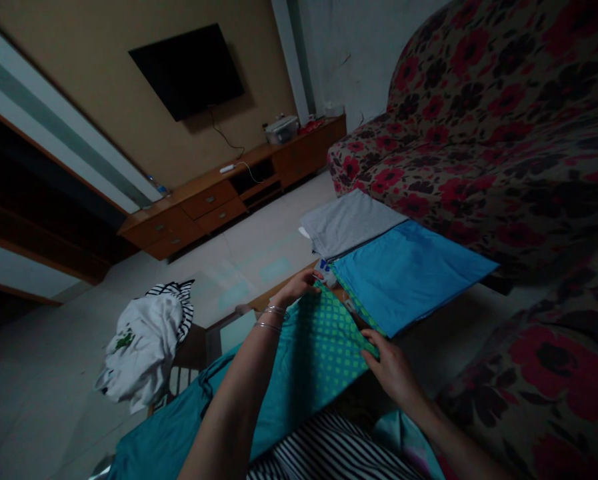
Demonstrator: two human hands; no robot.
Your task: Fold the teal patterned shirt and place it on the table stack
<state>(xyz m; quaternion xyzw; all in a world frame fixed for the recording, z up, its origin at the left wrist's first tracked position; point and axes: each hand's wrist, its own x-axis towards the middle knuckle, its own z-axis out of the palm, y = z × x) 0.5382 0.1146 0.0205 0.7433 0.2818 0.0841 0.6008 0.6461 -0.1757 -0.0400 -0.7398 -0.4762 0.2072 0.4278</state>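
Teal dotted cloth (311,353) laid out here, its long axis pointing up toward the folded blue cloth (403,277)! The left hand (293,288), fingers curled, has the far corner, just beside that blue pile; the right hand (391,373), fingers spread, sits at the cloth's right edge, grip impossible to tell.

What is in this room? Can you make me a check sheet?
Surface: wooden table edge, partly covered by cloth.
Things: teal cloth with green dots, folded blue cloth, folded grey cloth.
Clutter: white garment with a striped piece, beside the table.
Hands: left hand and right hand on opposite edges of the teal cloth with green dots.
Cables: black cable below the television; white cable on the wooden cabinet.
Surroundings: floral sofa.
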